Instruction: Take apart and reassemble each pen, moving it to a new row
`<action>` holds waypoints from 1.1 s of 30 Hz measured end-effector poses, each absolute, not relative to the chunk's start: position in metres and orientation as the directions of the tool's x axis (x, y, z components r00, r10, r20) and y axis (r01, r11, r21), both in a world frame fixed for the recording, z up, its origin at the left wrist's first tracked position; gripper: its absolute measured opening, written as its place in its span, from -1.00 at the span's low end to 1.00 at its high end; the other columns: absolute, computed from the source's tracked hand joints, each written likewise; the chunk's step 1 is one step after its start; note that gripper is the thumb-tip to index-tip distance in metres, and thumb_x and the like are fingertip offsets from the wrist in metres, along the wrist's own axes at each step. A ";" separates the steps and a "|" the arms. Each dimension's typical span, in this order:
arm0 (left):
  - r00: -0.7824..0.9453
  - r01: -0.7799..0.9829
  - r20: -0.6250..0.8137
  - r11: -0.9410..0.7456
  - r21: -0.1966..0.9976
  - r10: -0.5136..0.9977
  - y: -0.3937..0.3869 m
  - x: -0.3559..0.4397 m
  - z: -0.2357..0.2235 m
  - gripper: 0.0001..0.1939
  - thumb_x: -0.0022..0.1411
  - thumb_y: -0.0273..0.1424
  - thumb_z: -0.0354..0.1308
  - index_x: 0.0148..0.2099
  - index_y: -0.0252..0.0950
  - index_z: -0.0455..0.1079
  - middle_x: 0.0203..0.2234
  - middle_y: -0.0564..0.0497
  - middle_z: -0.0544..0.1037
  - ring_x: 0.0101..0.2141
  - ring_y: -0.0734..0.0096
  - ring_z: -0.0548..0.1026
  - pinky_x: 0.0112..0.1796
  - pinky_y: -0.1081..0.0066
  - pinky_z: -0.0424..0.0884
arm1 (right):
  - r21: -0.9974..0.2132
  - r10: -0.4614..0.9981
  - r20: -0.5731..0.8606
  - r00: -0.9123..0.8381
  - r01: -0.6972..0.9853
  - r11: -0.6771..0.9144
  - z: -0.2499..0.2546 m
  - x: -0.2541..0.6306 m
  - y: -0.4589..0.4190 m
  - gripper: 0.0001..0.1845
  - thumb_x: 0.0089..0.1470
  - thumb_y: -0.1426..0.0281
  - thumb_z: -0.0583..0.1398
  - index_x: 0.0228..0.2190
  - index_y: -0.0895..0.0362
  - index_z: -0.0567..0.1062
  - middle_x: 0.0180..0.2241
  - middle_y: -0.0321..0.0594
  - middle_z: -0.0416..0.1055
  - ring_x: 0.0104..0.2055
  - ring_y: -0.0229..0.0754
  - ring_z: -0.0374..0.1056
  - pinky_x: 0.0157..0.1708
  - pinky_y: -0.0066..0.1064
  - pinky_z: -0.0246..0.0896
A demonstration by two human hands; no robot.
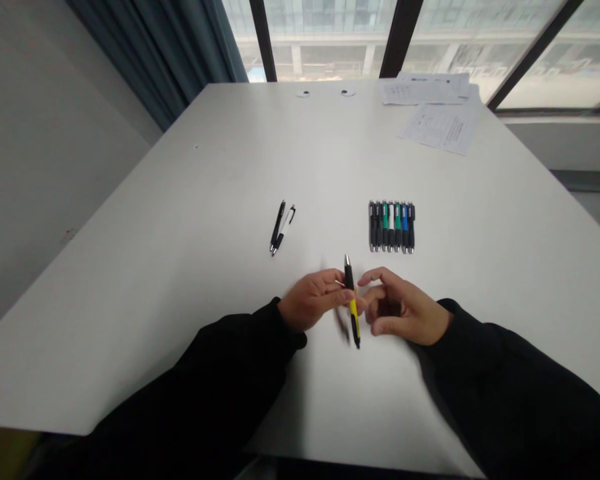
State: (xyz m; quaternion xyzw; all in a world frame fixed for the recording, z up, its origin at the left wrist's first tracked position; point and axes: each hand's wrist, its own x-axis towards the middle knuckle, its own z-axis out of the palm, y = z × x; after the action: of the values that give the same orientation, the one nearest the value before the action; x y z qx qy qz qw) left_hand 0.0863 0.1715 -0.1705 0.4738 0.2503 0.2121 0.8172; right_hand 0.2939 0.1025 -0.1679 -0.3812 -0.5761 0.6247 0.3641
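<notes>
Where the two bare hands meet above the near half of the white rectangular table (180, 267), the main item is a slim retractable pen with a yellow and black barrel and a silver upper end (352, 300), held nearly upright with a slight tilt. The left hand (313, 301) has its fingers extended, their tips pinching the barrel from the side, though motion blur softens them. The right hand (401, 308) is half curled, with its fingertips (369, 281) just beside the barrel; whether they touch it cannot be told. A blurred dark streak (342, 325) sits just left of the pen's lower end, too smeared to identify. Both forearms wear black long sleeves (205, 393). Farther toward the far edge, right of centre, lies a tight parallel row of black, green, white and blue retractable pens (391, 227). Left of centre lie two slanted pens (282, 228), one black and one black and white, touching near their lower ends. Two loose printed white paper sheets (443, 127) lie by the far right corner, and two small round grommets (325, 93) are set near the far edge.
</notes>
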 end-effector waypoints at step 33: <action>0.838 -0.027 -0.281 0.550 0.835 0.468 0.161 0.098 -0.180 -0.51 -0.17 -0.23 0.50 -0.28 -0.43 0.42 -0.44 -0.14 0.60 -0.44 0.31 0.58 -0.36 0.34 0.45 | -0.642 0.872 -0.130 -0.472 -0.630 -0.437 -0.175 0.275 0.154 -0.71 0.07 0.17 0.11 -0.46 0.16 0.36 -0.67 -0.42 0.08 -0.71 -0.39 -0.20 -0.77 -0.55 -0.26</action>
State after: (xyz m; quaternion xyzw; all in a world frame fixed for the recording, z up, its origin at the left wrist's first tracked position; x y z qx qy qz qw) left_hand 0.0976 0.1605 -0.1796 0.4511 0.2441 0.1464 0.8459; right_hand 0.2753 0.1538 -0.1747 -0.2287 -0.2647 0.8161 0.4600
